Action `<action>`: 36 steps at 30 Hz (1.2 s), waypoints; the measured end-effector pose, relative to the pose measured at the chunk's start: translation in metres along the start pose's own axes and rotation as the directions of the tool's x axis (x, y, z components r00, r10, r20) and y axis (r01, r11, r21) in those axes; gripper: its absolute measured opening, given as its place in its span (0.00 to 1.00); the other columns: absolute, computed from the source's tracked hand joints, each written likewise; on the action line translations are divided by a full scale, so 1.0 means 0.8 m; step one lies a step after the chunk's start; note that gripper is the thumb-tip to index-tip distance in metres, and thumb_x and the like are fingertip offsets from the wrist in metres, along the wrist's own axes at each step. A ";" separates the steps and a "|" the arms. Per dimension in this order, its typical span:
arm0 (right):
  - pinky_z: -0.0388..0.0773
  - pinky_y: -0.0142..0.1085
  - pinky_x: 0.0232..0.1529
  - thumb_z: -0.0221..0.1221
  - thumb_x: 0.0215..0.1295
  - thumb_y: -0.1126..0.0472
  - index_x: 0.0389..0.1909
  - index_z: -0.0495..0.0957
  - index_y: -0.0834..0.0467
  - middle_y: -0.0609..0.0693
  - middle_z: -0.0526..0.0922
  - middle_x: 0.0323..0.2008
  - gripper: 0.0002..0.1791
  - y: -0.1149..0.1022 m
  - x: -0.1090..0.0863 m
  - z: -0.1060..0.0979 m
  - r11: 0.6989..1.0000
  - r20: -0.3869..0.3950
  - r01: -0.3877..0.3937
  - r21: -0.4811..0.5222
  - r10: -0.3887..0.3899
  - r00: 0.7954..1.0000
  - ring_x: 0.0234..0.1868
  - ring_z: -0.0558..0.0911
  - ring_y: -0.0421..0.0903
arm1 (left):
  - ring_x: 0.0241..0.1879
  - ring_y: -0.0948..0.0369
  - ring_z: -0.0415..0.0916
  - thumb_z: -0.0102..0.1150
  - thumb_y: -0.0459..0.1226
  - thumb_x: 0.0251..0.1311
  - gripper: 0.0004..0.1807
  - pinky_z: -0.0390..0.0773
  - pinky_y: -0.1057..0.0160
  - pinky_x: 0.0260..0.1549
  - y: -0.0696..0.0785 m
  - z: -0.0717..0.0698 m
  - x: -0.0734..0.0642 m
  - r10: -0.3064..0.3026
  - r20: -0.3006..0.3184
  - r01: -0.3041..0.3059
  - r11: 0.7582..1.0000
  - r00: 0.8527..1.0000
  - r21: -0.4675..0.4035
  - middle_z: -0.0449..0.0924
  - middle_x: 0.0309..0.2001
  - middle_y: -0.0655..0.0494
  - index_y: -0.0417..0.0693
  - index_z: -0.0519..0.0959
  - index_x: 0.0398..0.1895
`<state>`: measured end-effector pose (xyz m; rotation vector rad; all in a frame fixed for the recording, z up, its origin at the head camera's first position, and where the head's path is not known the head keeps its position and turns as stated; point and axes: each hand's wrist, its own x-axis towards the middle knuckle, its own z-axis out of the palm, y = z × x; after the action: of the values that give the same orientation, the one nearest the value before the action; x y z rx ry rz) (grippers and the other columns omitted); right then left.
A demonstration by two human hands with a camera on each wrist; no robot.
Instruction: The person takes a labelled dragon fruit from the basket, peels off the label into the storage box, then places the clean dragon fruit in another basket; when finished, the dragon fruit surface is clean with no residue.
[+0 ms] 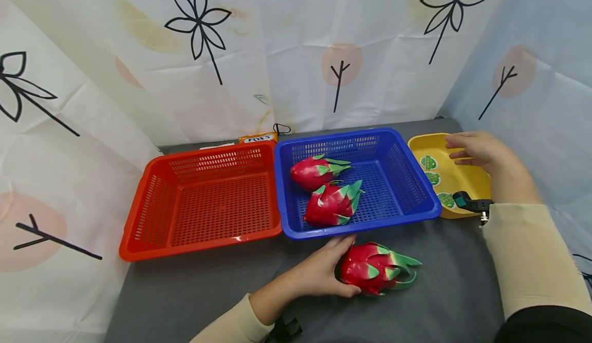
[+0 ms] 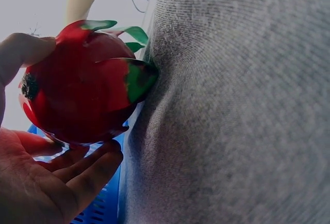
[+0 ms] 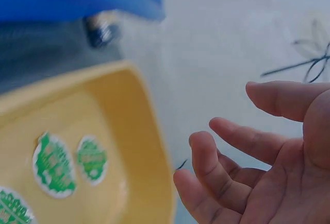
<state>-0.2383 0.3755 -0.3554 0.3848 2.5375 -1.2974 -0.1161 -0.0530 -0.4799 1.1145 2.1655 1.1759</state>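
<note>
My left hand (image 1: 321, 271) holds a red dragon fruit (image 1: 372, 268) with green-tipped leaves, just in front of the blue basket. In the left wrist view the thumb lies on one side of the dragon fruit (image 2: 87, 90) and the other fingers are beneath it. My right hand (image 1: 485, 151) is over the far right part of a yellow tray (image 1: 455, 152). Its fingers are spread and loosely bent, with nothing between them in the right wrist view. Green and white oval stickers (image 3: 54, 167) lie in the tray.
The blue basket (image 1: 407, 219) contains two more dragon fruits (image 1: 328, 206) on its left side. A red basket (image 1: 199, 248) adjoins it. Behind them are an orange packet (image 1: 258, 138) and a black clip (image 1: 281, 128). Printed white cloth (image 1: 296, 39) hangs around the grey table (image 1: 194, 291).
</note>
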 end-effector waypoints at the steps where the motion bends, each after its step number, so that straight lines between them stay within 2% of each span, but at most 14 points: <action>1: 0.82 0.32 0.50 0.50 0.71 0.31 0.76 0.55 0.72 0.57 0.74 0.58 0.52 -0.004 -0.006 0.001 1.000 0.000 0.011 -0.002 -0.011 1.000 0.42 0.79 0.38 | 0.73 0.60 0.59 0.77 0.47 0.54 0.58 0.67 0.60 0.67 0.000 0.000 0.000 -0.005 0.001 0.005 1.000 1.000 -0.003 0.54 0.78 0.52 0.48 0.50 0.83; 5: 0.81 0.30 0.48 0.50 0.69 0.29 0.76 0.56 0.71 0.49 0.77 0.55 0.54 -0.020 -0.030 0.009 0.998 -0.002 0.058 -0.018 -0.058 0.998 0.42 0.79 0.35 | 0.73 0.59 0.59 0.77 0.48 0.54 0.59 0.68 0.60 0.67 -0.001 0.001 -0.001 -0.010 0.000 0.010 1.000 1.000 -0.006 0.54 0.78 0.52 0.48 0.50 0.83; 8: 0.81 0.28 0.45 0.48 0.76 0.35 0.74 0.59 0.72 0.45 0.79 0.52 0.47 -0.026 -0.047 0.019 0.993 0.001 0.110 -0.044 -0.110 0.994 0.41 0.79 0.34 | 0.73 0.59 0.58 0.77 0.48 0.53 0.59 0.68 0.59 0.67 -0.002 0.003 -0.001 -0.004 -0.003 0.004 1.000 1.000 -0.009 0.54 0.78 0.52 0.48 0.49 0.83; 10: 0.80 0.27 0.43 0.46 0.79 0.39 0.73 0.60 0.73 0.50 0.80 0.53 0.42 -0.027 -0.059 0.029 0.987 0.006 0.143 -0.077 -0.143 0.990 0.40 0.79 0.33 | 0.73 0.59 0.58 0.77 0.48 0.53 0.60 0.68 0.59 0.67 -0.002 0.004 -0.001 -0.001 -0.005 0.001 1.000 1.000 -0.014 0.53 0.78 0.52 0.49 0.49 0.83; 12: 0.80 0.28 0.44 0.44 0.81 0.42 0.73 0.60 0.73 0.60 0.77 0.59 0.39 -0.025 -0.071 0.041 0.980 0.017 0.164 -0.116 -0.163 0.987 0.41 0.78 0.34 | 0.73 0.58 0.58 0.78 0.48 0.52 0.61 0.68 0.59 0.66 -0.003 0.005 0.000 0.000 -0.006 -0.001 1.000 1.000 -0.018 0.52 0.78 0.52 0.51 0.48 0.84; 14: 0.81 0.34 0.48 0.42 0.82 0.44 0.74 0.60 0.73 0.69 0.71 0.64 0.37 -0.021 -0.082 0.055 0.972 0.025 0.180 -0.151 -0.178 0.984 0.45 0.79 0.41 | 0.73 0.59 0.57 0.78 0.48 0.52 0.62 0.68 0.59 0.67 -0.003 0.005 0.000 0.001 -0.005 -0.001 1.000 1.000 -0.017 0.51 0.78 0.52 0.52 0.47 0.84; 16: 0.80 0.45 0.54 0.42 0.83 0.45 0.74 0.60 0.73 0.73 0.69 0.65 0.37 -0.014 -0.092 0.069 0.970 0.032 0.187 -0.155 -0.184 0.982 0.50 0.80 0.53 | 0.73 0.58 0.57 0.78 0.48 0.51 0.63 0.68 0.59 0.67 -0.003 0.006 0.000 0.004 -0.002 -0.004 1.000 1.000 -0.014 0.51 0.78 0.52 0.53 0.46 0.84; 18: 0.80 0.51 0.54 0.42 0.83 0.45 0.73 0.61 0.73 0.74 0.71 0.64 0.36 -0.007 -0.102 0.084 0.967 0.022 0.188 -0.171 -0.187 0.982 0.54 0.79 0.63 | 0.74 0.58 0.56 0.79 0.48 0.50 0.64 0.67 0.59 0.67 -0.003 0.006 0.000 0.007 0.000 -0.007 1.000 1.000 -0.012 0.50 0.78 0.52 0.53 0.45 0.84; 19: 0.80 0.52 0.53 0.43 0.83 0.45 0.73 0.62 0.73 0.75 0.72 0.63 0.36 -0.003 -0.107 0.091 0.967 0.011 0.189 -0.172 -0.190 0.982 0.56 0.78 0.67 | 0.74 0.58 0.56 0.79 0.48 0.50 0.64 0.67 0.59 0.67 -0.003 0.006 0.000 0.009 0.000 -0.009 1.000 1.000 -0.009 0.50 0.79 0.52 0.52 0.45 0.84; 21: 0.81 0.45 0.48 0.45 0.82 0.46 0.72 0.63 0.73 0.76 0.73 0.62 0.36 0.004 -0.114 0.103 0.965 -0.024 0.191 -0.179 -0.198 0.980 0.55 0.78 0.68 | 0.74 0.58 0.55 0.79 0.48 0.50 0.65 0.67 0.58 0.67 -0.004 0.006 0.000 0.012 0.001 -0.012 1.000 1.000 -0.010 0.49 0.79 0.53 0.53 0.44 0.84; 26: 0.78 0.28 0.37 0.50 0.81 0.48 0.69 0.64 0.77 0.76 0.74 0.61 0.36 0.024 -0.127 0.135 0.969 -0.119 0.186 -0.160 -0.206 0.971 0.50 0.80 0.61 | 0.73 0.59 0.55 0.79 0.48 0.49 0.64 0.69 0.59 0.66 -0.005 0.008 0.000 0.008 0.010 -0.008 1.000 1.000 -0.021 0.51 0.77 0.54 0.51 0.46 0.84; 30: 0.78 0.28 0.37 0.50 0.81 0.50 0.70 0.63 0.77 0.72 0.79 0.55 0.35 0.041 -0.133 0.153 0.988 -0.144 0.146 -0.053 -0.152 0.978 0.43 0.81 0.51 | 0.68 0.62 0.60 0.80 0.46 0.47 0.60 0.71 0.62 0.63 -0.003 0.008 -0.001 0.023 0.024 -0.022 0.998 0.999 -0.056 0.59 0.72 0.51 0.48 0.52 0.81; 33: 0.80 0.31 0.37 0.49 0.81 0.49 0.70 0.64 0.76 0.63 0.84 0.46 0.34 0.050 -0.134 0.157 0.991 -0.163 0.134 0.018 -0.129 0.978 0.38 0.80 0.46 | 0.66 0.64 0.63 0.81 0.44 0.46 0.58 0.72 0.65 0.61 0.002 0.001 -0.003 0.063 0.046 -0.060 0.996 0.997 -0.062 0.62 0.69 0.51 0.51 0.55 0.78; 36: 0.79 0.31 0.37 0.49 0.81 0.48 0.69 0.66 0.76 0.53 0.85 0.39 0.35 0.055 -0.133 0.155 0.989 -0.159 0.139 0.041 -0.131 0.979 0.36 0.79 0.45 | 0.63 0.67 0.64 0.81 0.44 0.45 0.56 0.74 0.67 0.58 0.011 -0.013 -0.008 0.128 0.085 -0.125 0.991 0.988 -0.042 0.64 0.66 0.55 0.55 0.56 0.76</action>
<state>-0.1096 0.2869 -0.4207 0.3425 2.7055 -1.4375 -0.1156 -0.0610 -0.4669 1.2794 2.0253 1.1922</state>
